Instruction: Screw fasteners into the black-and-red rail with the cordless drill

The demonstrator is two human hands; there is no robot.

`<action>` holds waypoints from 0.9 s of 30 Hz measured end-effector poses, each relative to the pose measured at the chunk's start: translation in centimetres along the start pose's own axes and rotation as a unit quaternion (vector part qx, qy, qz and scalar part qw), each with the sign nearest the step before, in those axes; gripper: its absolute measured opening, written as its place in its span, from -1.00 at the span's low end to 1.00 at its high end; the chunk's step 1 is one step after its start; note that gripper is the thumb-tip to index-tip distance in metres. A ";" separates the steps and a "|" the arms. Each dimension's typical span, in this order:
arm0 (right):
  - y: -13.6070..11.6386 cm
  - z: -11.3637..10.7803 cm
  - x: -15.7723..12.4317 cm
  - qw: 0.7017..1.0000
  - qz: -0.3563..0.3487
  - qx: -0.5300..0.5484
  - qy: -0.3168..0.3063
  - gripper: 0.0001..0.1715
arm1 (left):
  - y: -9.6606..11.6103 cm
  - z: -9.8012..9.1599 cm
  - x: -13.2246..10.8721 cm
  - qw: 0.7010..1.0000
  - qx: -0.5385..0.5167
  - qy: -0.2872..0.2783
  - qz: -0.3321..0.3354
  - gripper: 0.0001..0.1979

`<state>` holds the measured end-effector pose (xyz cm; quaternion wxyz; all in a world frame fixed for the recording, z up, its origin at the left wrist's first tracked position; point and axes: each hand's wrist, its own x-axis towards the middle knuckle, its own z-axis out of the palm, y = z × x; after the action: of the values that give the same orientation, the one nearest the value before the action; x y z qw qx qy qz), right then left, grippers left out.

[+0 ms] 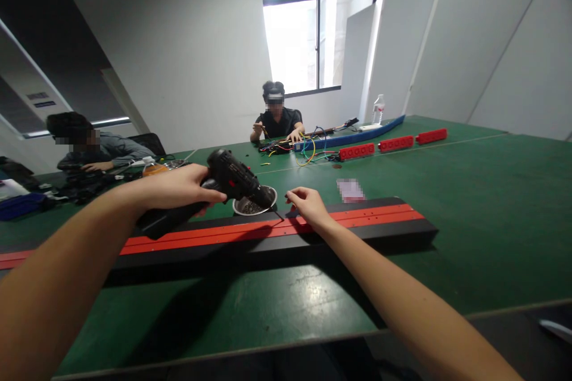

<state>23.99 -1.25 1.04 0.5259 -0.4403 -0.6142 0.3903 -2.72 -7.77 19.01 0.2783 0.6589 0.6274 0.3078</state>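
My left hand (190, 186) is closed around the grip of a black cordless drill (235, 175). Its thin bit slants down to the right, with the tip at or just over the red strip (214, 236); contact is unclear. That strip has small holes and runs along a long black bar (384, 235) lying across the table. Beyond the bar stands a metal bowl (238, 211) holding many small dark pieces, partly covered by the drill. To the right of the bit, my right hand (308, 203) is above the strip, thumb and fingertips pinched; whatever they hold is too small to name.
On the green table (469, 202), a small packet (351, 189) lies beyond the bar. Red socket strips (356, 152), coloured wires (308, 152) and a blue bar (357, 141) lie farther back, near a bottle (378, 109). Two people (279, 122) sit across the table.
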 end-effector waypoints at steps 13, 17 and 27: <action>0.5 0.2 0.3 1.000 -0.006 0.012 -0.004 -0.72 | 6.6 5.7 0.1 0.816 0.534 0.098 0.198 -0.43; 0.7 0.4 0.4 1.000 -0.012 0.014 -0.006 -0.68 | 6.6 6.9 0.2 0.800 0.541 0.129 0.223 -0.51; 1.0 0.4 0.5 1.000 -0.021 -0.002 -0.016 -0.68 | 7.2 7.1 0.6 0.816 0.514 0.119 0.235 -0.56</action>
<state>23.74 -0.51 0.22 0.5232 -0.4217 -0.6327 0.3848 7.34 -7.41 19.82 -0.2590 0.7915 0.5487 0.0726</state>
